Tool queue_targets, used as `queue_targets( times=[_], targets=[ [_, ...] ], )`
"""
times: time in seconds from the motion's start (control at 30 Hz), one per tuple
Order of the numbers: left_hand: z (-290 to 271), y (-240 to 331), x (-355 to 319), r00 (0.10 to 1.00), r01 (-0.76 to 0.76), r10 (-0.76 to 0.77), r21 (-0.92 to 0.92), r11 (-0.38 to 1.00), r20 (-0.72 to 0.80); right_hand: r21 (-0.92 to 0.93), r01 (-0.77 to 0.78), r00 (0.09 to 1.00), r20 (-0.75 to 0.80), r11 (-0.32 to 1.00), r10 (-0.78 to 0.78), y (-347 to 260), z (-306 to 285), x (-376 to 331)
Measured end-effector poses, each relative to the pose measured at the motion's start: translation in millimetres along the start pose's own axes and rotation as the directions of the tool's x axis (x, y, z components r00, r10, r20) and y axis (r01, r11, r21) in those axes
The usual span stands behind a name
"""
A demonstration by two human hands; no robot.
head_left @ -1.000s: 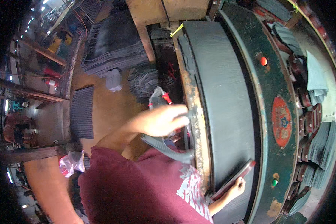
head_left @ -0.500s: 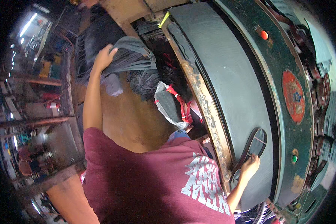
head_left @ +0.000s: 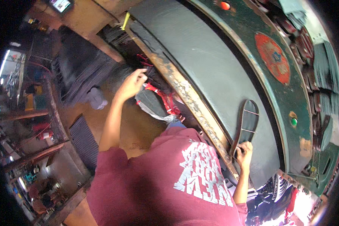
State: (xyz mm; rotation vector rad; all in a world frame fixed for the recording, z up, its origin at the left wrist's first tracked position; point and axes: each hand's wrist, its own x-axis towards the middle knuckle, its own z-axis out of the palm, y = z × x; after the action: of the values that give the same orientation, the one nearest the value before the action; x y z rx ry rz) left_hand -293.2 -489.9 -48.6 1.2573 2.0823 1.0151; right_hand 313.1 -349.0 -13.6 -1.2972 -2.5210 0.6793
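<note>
My right hand (head_left: 244,154) is closed round the narrow end of a sole-shaped cutting die (head_left: 248,120), a dark metal outline with thin crossbars. The die rests on the grey bed (head_left: 214,75) of a press, near its front edge. Over to the left, my left hand (head_left: 133,84) is raised with fingers apart and nothing visible in them. Just beneath it is a white and red plastic bag (head_left: 154,101) with dark flat pieces inside. Behind that hand, a dark grey heap (head_left: 120,73) is blurred.
The green press head (head_left: 275,56) carries a red button (head_left: 225,5) and a green button (head_left: 293,121). A stack of dark sheets (head_left: 79,64) lies at far left, with a pale sole-shaped piece (head_left: 96,98) near it. More dies and grey pieces (head_left: 326,71) line the right side.
My left hand has let go of the dark grey sheet material and moved right and down to the bag. My right hand still holds the die. The whole view has turned.
</note>
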Motion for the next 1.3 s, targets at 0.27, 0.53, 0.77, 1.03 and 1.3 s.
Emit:
queue_targets(
  times=[0.27, 0.53, 0.77, 1.03, 1.3],
  targets=[
    [157, 256, -20, 0.626, -0.259, 0.478, -0.413, 0.873, 0.616, 0.998, -0.049, 0.812, 0.061, -0.037, 0.580, -5, 6, -49],
    [220, 375, -18, 0.367, -0.333, 0.628, -0.533, 0.778, 0.686, 0.965, 0.263, 0.785, -0.208, -0.011, 0.584, 26, 62, -66],
    [254, 400, -77, 0.359, -0.539, 0.616, -0.384, 0.750, 0.701, 0.867, 0.225, 0.852, 0.046, -0.445, 0.522, -21, -2, -42],
    [241, 392, -88, 0.658, -0.445, 0.474, -0.205, 0.872, 0.585, 0.997, 0.052, 0.808, -0.009, -0.056, 0.589, -46, -12, 6],
    [223, 353, -61, 0.738, -0.153, 0.091, 0.036, 0.988, 0.669, 0.988, -0.150, 0.846, 0.149, -0.039, 0.512, -16, -40, -18]
  ],
)
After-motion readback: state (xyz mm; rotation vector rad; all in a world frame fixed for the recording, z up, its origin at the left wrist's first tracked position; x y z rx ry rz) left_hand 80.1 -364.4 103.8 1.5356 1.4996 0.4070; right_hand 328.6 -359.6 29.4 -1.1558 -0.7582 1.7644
